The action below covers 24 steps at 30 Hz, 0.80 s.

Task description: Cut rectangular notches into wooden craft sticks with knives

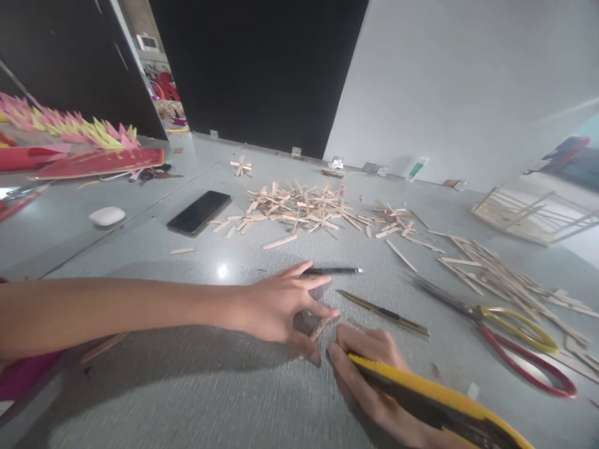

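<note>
My left hand point(281, 307) reaches across the grey table with its outer fingers spread. Its thumb and index finger hold a short wooden strip point(320, 329) down against the tabletop. Close beside it, my right hand point(369, 368) grips a yellow and black utility knife point(430, 396). The knife's tip is hidden by my fingers, so I cannot tell whether the blade touches the strip. Just beyond my left fingertips lies a dark pen point(334, 270). A slim brown and black craft knife point(384, 313) rests beyond my right hand.
Many short wooden pieces point(299, 209) are heaped in the middle. At right lie longer strips point(500, 274), scissors point(486, 318) with yellow and red handles, and a stick frame point(528, 215). A phone point(199, 212), a white case point(107, 216) and red-pink paper pieces point(98, 163) are left.
</note>
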Motion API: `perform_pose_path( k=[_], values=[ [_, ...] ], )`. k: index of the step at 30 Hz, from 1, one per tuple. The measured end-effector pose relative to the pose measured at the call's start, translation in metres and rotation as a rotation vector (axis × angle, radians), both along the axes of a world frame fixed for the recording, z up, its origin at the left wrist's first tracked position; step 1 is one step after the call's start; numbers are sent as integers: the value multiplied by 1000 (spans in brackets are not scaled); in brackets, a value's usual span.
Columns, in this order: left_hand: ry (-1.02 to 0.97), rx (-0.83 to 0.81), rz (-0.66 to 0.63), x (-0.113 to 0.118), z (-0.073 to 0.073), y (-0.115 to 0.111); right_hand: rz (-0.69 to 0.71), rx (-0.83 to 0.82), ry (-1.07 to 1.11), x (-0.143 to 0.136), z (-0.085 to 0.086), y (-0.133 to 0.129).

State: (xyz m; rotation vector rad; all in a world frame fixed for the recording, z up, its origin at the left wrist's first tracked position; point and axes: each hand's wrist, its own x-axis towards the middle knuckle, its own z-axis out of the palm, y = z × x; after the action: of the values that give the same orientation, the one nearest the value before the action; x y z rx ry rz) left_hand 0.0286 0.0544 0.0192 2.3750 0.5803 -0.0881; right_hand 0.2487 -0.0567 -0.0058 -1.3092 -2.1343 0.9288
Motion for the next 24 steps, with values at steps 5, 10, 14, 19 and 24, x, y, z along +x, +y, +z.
perform_pose_path(
  k=[5,10,14,19,24],
  values=[
    [-108,72,-19,-1,-13,2,-117,-67,36,-2,8,3],
    [-97,40,0,1,-15,-9,-152,-35,46,-4,12,6],
    [-95,35,-16,2,-11,-11,-112,-70,72,-5,9,4],
    [-97,22,-39,2,-12,-9,-146,-168,125,-6,0,5],
    [-93,16,-27,2,-13,-9,-152,-176,105,-4,-2,3]
  ],
)
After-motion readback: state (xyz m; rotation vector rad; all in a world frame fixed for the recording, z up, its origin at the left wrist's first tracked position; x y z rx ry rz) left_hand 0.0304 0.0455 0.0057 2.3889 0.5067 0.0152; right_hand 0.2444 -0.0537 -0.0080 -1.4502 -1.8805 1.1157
